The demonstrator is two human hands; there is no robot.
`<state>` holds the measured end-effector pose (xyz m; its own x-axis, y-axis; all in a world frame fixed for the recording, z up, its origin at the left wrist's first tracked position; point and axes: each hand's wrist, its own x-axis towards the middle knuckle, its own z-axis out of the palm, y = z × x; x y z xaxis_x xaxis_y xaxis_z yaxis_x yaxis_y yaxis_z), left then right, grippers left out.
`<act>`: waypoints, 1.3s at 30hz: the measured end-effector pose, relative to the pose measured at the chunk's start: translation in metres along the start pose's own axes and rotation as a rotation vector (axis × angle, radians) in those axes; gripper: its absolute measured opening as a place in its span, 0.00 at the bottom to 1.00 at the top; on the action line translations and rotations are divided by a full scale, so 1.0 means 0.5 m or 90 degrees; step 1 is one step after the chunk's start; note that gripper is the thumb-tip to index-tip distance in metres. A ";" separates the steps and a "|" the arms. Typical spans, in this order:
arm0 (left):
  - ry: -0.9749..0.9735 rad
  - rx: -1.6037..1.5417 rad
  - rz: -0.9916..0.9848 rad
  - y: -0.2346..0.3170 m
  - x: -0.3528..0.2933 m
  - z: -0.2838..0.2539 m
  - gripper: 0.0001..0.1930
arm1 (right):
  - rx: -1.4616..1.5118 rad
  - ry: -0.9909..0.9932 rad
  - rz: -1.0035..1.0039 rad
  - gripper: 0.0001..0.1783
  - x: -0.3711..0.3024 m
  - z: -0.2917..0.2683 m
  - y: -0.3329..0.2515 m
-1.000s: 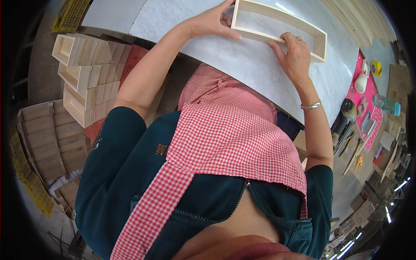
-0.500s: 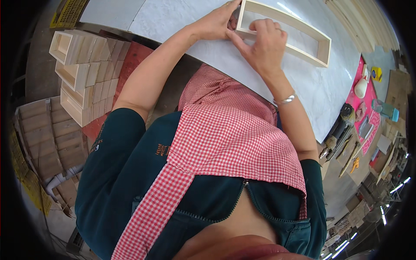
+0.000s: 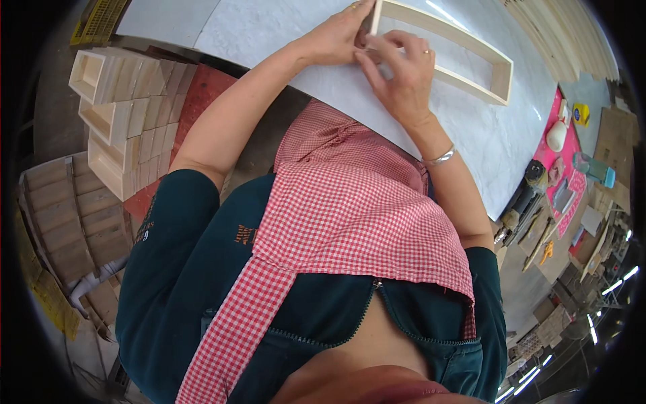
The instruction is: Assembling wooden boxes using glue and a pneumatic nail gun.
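A long, shallow pale wooden frame lies on the white marbled tabletop, its inside showing the table surface. My left hand grips its short left end, with the thumb low and some fingertips hidden behind the end piece. Over the near left corner, my right hand is bent, thumb and forefinger drawn close together beside the left fingertips. Anything small between them is hidden. A ring and a silver bracelet show on the right hand and wrist.
Stacked wooden boxes stand left of the table on a red surface. Pale wooden strips are piled at the far right. Beyond the right edge are a white bottle, a yellow container and several tools.
My right hand has shifted left toward the frame's end, and its fingers have curled from over the frame's long side to the corner. My left hand stays at the end.
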<state>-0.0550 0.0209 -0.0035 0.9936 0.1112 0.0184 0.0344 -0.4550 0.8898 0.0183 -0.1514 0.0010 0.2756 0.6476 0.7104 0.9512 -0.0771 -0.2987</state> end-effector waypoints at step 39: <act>0.185 -0.168 -0.085 0.225 -0.001 0.108 0.37 | -0.152 0.115 0.758 0.20 -0.256 -0.639 -0.011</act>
<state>-0.0456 -0.0782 0.0722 0.9095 0.4156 -0.0102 0.0942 -0.1820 0.9788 0.0222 -0.4762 0.1152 0.9868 -0.0348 0.1583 0.0895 -0.6975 -0.7110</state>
